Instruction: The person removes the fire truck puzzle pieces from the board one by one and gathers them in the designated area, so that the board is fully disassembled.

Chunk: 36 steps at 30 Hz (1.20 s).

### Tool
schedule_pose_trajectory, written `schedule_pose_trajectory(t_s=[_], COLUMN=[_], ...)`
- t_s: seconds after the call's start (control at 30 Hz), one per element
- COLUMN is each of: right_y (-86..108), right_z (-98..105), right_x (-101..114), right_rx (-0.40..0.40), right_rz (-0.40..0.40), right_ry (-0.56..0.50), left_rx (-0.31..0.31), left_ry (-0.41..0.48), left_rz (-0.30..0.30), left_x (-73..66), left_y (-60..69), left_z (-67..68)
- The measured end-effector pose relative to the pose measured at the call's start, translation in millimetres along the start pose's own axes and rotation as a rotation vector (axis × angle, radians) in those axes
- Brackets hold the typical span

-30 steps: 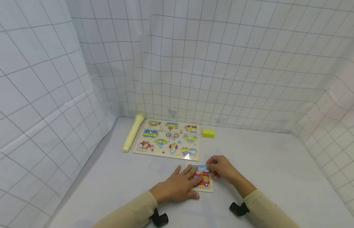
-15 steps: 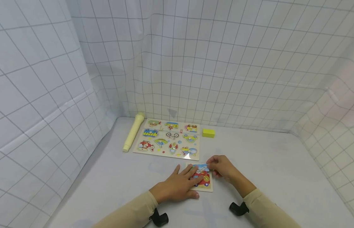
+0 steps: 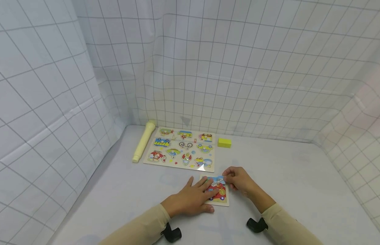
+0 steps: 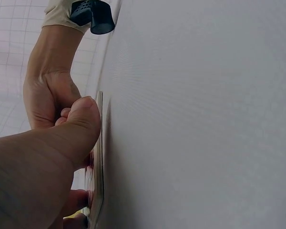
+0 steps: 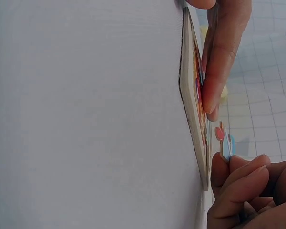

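A small square jigsaw puzzle (image 3: 223, 200) in a pale wooden frame lies on the white surface, its picture a red vehicle under blue sky. Across its left part my left hand (image 3: 193, 200) rests with fingers spread, covering much of the picture. At the upper right corner my right hand (image 3: 238, 179) pinches a jigsaw piece (image 5: 226, 142) between thumb and finger. That piece is blue with a red part, and in the right wrist view it stands tilted, raised off the puzzle's face. The left wrist view shows the puzzle (image 4: 99, 162) edge-on beside the left thumb.
Behind the puzzle lies a larger wooden peg board (image 3: 180, 164) with vehicle pictures. A cream-coloured rod (image 3: 144, 142) with a wider end lies left of it, and a yellow block (image 3: 224, 143) to its right. A white gridded curtain (image 3: 208, 75) encloses the back and sides.
The blue piece in my right hand has tilted and shifted slightly at the puzzle's upper right corner. My left hand stays in place on the puzzle.
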State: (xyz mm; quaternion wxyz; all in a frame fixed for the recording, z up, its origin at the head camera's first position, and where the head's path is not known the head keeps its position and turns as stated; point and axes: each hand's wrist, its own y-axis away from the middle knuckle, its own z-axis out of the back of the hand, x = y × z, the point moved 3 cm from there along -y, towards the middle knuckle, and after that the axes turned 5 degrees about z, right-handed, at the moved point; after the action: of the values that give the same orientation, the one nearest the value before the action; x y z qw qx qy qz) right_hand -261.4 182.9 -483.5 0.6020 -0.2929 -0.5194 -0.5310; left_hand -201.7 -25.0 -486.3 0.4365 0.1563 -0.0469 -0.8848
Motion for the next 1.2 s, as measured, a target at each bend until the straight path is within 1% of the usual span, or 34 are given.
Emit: schedule_pose_trajectory(t_s=[0.1,0.2,0.33,0.43,0.53,0.73,0.87,1.03,1.2], right_y=[0.0,-1.1,-1.2,1.7,7.2,24.8,35.5,42.5,43.5], right_z=[2.6,7.1,20.4,36.9,58.4,108.7,135.7,156.4,162.7], right_x=[1.2,0.5,-1.7,-2.9,-6.7,-23.7,-35.7,-46.1,-52.6], right_rx=[-0.012,-0.034,-0.066,-0.079,-0.080,-0.087,-0.099,-0.124,-0.127], right_rz=[0.012,0.003,-0.006,-0.004,-0.002,-0.016,-0.035,-0.064,-0.079], right_ry=[0.008,0.017,0.021,0.037,0.061,0.117,0.165,0.204,0.206], left_rx=[-0.003,-0.001,0.008,0.010,0.006,-0.002,-0.006,-0.021,-0.035], left_ry=[-0.003,0.002,0.015,0.017,0.010,0.007,0.008,-0.008,-0.011], left_rz=[-0.002,-0.001,0.002,0.000,-0.003,-0.008,-0.010,-0.017,-0.029], left_x=[-0.1,-0.2,-0.1,0.7,1.5,1.9,1.7,2.0,2.7], left_y=[-0.3,-0.6,-1.7,-2.7,-3.4,-2.5,-1.6,-1.4,-2.3], left_z=[0.5,0.1,-1.4,-2.7,-3.6,-4.0,-3.1,-2.2,-2.4])
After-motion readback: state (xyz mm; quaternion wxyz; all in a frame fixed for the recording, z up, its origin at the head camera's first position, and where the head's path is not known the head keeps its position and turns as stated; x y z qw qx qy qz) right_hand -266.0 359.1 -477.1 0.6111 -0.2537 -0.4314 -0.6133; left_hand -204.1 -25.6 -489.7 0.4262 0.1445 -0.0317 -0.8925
